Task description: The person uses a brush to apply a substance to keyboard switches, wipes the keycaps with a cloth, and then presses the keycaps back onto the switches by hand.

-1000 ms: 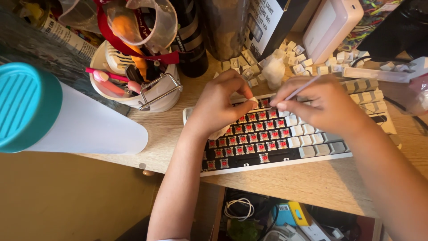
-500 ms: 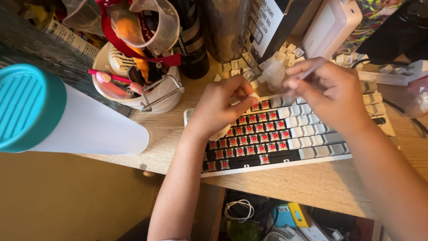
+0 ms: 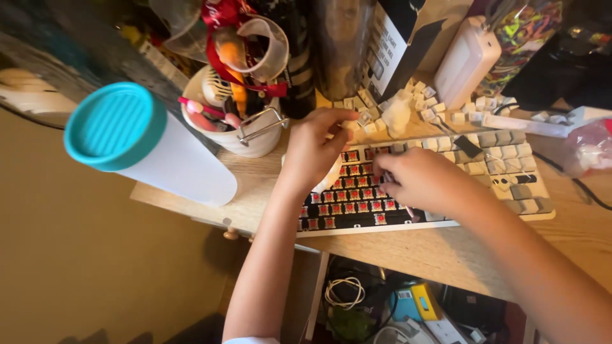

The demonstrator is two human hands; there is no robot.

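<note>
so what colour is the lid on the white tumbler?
Teal, ribbed lid on the white tumbler; head view.

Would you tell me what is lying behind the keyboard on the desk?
Behind the keyboard lie loose pale keycaps, then a white box and a dark cylinder. The left hand covers part of the pile.

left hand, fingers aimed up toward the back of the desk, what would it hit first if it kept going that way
Probably the loose pale keycaps heaped just past the left hand, ahead of its fingertips. Behind them stands the dark shiny cylinder, though depth is hard to judge.
</note>
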